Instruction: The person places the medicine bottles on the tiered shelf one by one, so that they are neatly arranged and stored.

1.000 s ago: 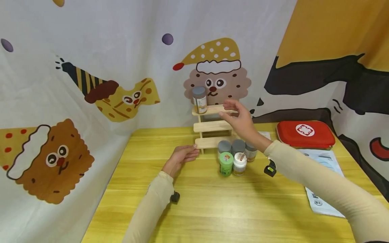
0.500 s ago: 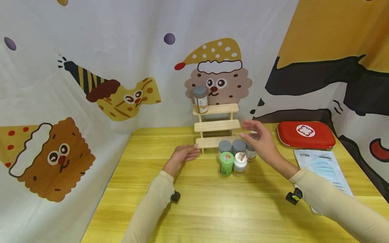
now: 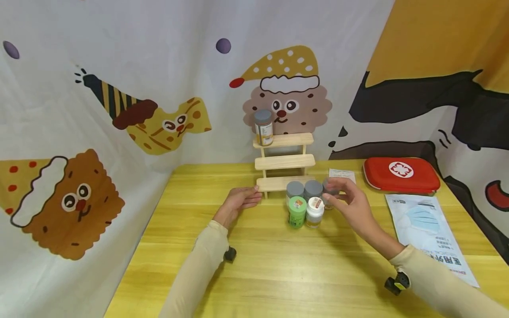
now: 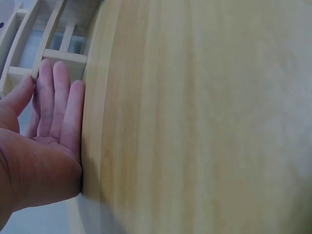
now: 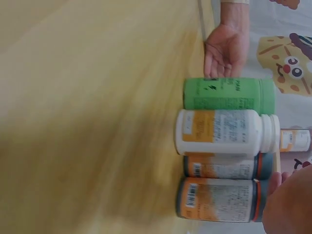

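A small three-tier wooden shelf (image 3: 278,183) stands at the back of the table. My left hand (image 3: 241,201) holds the left end of its lowest tier, thumb at the edge and the other fingers extended just below. In front of the shelf my right hand (image 3: 351,205) grips the rightmost grey-lidded pill bottle (image 5: 214,200) by its lid, fingers and thumb around it. Beside it are two more grey-lidded bottles (image 3: 313,189), with a green bottle (image 3: 297,213) and a white bottle (image 3: 314,213) before them. Another grey-lidded bottle (image 3: 264,128) stands on the top tier's left end.
A red first-aid case (image 3: 401,175) lies at the back right of the table. In front of it is a flat face-mask packet (image 3: 429,234), and a small printed paper (image 3: 342,174) lies behind the right hand. A patterned curtain (image 3: 199,66) hangs behind the table.
My right hand has come down from near the top tier to the rightmost grey-lidded bottle and closed its fingers on the lid. My left hand stays at the shelf's end.
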`<state>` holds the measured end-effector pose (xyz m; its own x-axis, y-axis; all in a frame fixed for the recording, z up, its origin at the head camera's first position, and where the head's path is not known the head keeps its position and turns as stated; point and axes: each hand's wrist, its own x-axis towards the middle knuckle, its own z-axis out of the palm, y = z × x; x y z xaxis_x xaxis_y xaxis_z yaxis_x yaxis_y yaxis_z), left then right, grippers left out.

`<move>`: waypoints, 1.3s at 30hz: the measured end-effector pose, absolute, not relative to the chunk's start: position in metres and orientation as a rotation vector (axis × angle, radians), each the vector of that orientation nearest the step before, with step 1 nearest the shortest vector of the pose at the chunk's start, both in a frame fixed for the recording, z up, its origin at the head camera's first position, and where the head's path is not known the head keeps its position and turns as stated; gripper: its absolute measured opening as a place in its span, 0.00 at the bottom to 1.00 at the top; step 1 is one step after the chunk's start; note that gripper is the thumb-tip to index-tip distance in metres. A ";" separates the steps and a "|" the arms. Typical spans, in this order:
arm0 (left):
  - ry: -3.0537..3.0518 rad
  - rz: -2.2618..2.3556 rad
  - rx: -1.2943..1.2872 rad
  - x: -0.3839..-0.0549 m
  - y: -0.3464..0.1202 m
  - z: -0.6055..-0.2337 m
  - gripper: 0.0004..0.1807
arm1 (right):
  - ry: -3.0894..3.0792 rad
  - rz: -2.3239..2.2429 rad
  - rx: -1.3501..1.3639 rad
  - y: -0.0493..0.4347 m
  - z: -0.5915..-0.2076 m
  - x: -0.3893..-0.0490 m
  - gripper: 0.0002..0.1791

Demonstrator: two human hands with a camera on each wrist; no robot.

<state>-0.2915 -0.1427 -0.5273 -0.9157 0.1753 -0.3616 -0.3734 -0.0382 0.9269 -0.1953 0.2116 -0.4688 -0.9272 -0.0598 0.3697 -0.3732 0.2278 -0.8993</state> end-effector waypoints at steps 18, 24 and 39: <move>1.893 1.995 -0.203 -0.290 -0.146 -0.529 0.29 | -2.324 1.774 0.346 0.207 -0.500 -0.176 0.24; 1.885 2.001 -0.183 -0.291 -0.144 -0.528 0.29 | -2.336 1.754 0.351 0.205 -0.502 -0.177 0.25; 1.886 1.991 -0.196 -0.292 -0.145 -0.528 0.27 | -2.394 1.707 0.346 0.200 -0.507 -0.180 0.26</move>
